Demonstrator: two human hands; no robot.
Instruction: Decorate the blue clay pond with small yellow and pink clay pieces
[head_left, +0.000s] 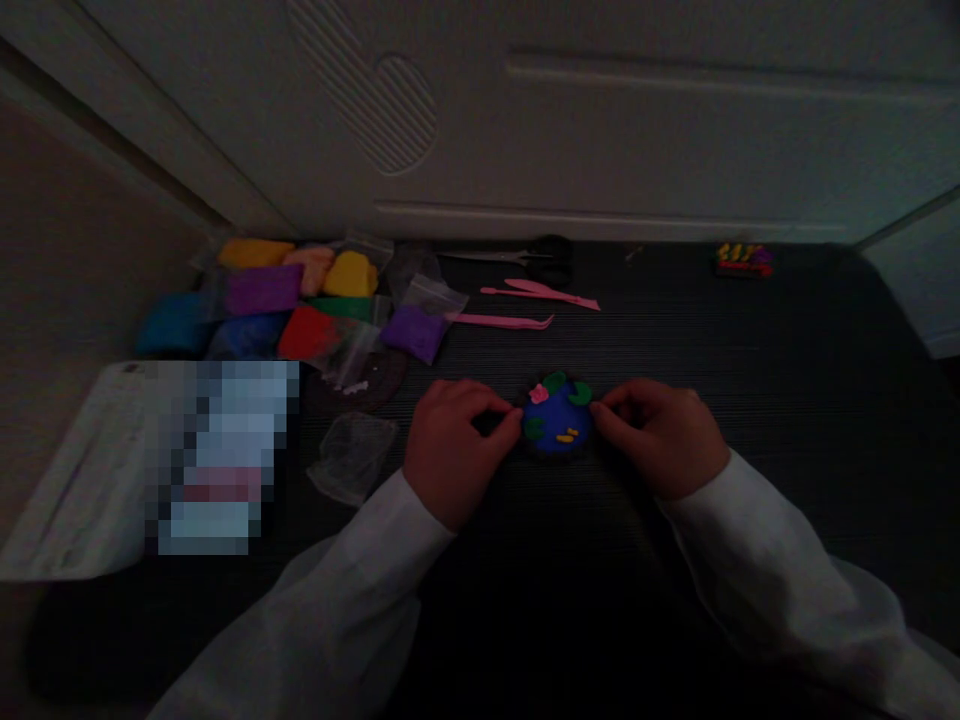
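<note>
On our far left we see a paper (82, 470) and a blurred-out patch (232, 440). Behind them are packs of clay (266, 290) in many colors. Next comes a dark round piece (386, 380) with white bits (356, 387) on it, and a thin clear bag (352, 455) in front.

Our left hand (457, 450) has its thumb and finger close together on the left rim of the disc (559, 418). Past that hand, near the wall, lie scissors (551, 262) and pink tools (551, 293).

The disc is between our hands, and we cannot tell if it is lifted a little. It looks almost done to us: it has a dark rim, a blue top, green leaves (580, 393), a pink flower (538, 393) and yellow bits (565, 438). We see no loose part in our fingers, so we cannot tell what is left.

Our right hand (660, 435) pinches the right rim the same way. Far right, by the wall, sits a small bright lump (742, 260).
</note>
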